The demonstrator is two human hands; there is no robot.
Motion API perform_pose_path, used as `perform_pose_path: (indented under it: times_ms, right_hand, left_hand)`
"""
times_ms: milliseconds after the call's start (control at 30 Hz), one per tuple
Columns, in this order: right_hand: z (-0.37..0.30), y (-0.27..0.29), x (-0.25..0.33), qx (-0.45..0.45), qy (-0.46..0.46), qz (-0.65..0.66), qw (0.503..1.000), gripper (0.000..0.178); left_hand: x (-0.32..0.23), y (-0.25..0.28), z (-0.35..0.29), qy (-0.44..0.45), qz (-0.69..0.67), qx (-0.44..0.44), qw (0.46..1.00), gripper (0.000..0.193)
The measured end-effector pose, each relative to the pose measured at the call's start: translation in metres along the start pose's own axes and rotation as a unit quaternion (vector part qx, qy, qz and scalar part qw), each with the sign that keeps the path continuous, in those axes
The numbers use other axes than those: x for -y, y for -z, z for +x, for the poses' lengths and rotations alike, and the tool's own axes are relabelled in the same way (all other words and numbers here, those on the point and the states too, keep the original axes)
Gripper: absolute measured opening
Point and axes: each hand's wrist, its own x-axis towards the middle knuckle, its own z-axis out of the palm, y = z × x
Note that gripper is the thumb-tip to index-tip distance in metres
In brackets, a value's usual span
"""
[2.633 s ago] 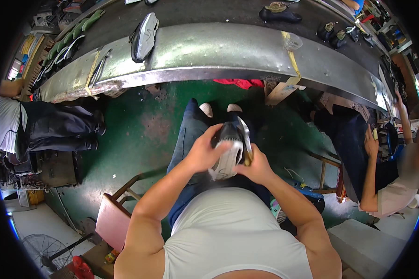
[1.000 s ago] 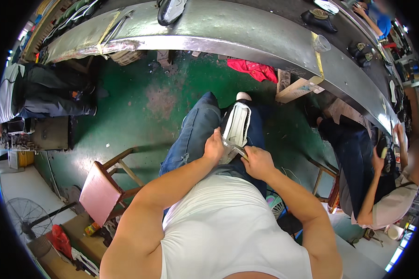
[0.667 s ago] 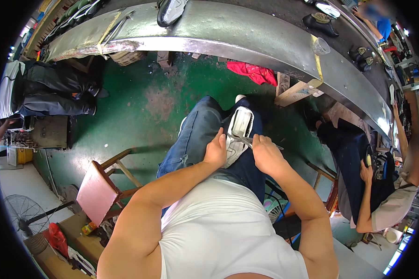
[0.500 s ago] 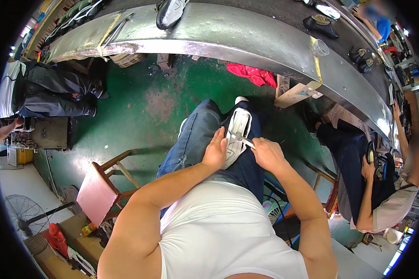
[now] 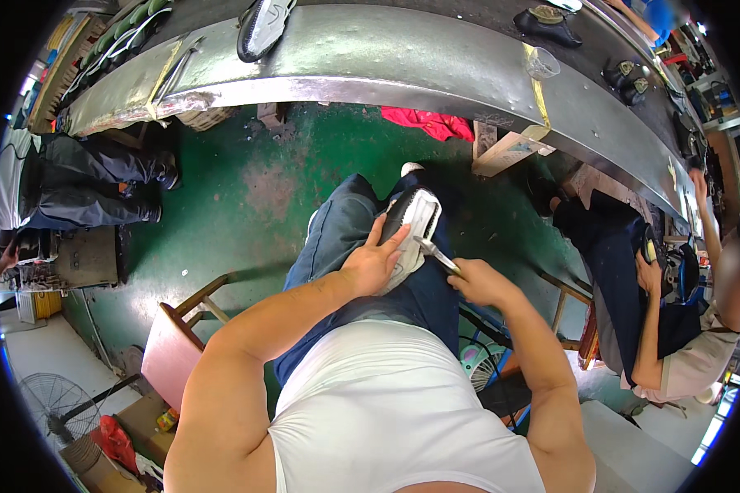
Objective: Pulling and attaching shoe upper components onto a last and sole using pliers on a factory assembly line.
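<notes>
Across my right thigh lies a shoe point(image 5: 422, 215), a black and grey upper with a pale underside turned partly up. My left hand point(image 5: 375, 264) grips its left side, the index and middle fingers stretched along the upper. In my right hand point(image 5: 480, 282) is a small metal hammer point(image 5: 440, 256), fingers wrapped round the handle. The hammer's head sits at the shoe's lower right edge; whether it touches, I cannot tell. My thumb hides part of the shoe's heel end.
Ahead runs a metal-edged bench point(image 5: 370, 57) with a grey shoe point(image 5: 263, 29) and dark shoes point(image 5: 548, 26) on it. A pink-seated stool point(image 5: 171, 353) and a fan point(image 5: 53, 403) stand left. A seated co-worker point(image 5: 658, 329) is at right, another person point(image 5: 90, 181) at left.
The shoe has rolled, so more of its black side shows. My left fingers have shifted up along it. The hammer and right hand have drawn slightly down and right.
</notes>
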Motion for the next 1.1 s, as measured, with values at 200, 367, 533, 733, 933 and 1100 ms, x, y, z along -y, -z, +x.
perform_pose_path:
  times_ms: [200,367,533,733,933,1100]
  right_hand:
    - [0.033,0.006,0.024,-0.241,0.119,0.165,0.949,0.034]
    - [0.053,0.008,0.027,-0.184,0.084,-0.05,0.978,0.04]
    - [0.045,-0.011,0.022,-0.192,0.121,-0.085,0.97,0.042]
    - [0.018,-0.018,0.039,-0.181,0.123,0.107,0.97,0.042]
    - [0.001,-0.036,0.048,-0.14,0.09,-0.004,0.986,0.04]
    - [0.0,-0.053,0.041,-0.117,0.054,-0.037,0.991,0.04]
  left_hand:
    - [-0.002,0.008,0.004,0.002,0.031,0.038,0.999,0.061]
    - [-0.007,0.019,-0.001,0.011,0.068,0.07,0.995,0.062]
    - [-0.018,0.024,-0.011,0.042,0.065,0.124,0.989,0.067]
    - [0.013,-0.01,-0.032,0.096,-0.232,-0.027,0.968,0.075]
    - [0.02,-0.006,-0.03,0.089,-0.28,0.021,0.956,0.083]
    - [0.011,-0.001,-0.036,0.102,-0.257,0.055,0.96,0.094]
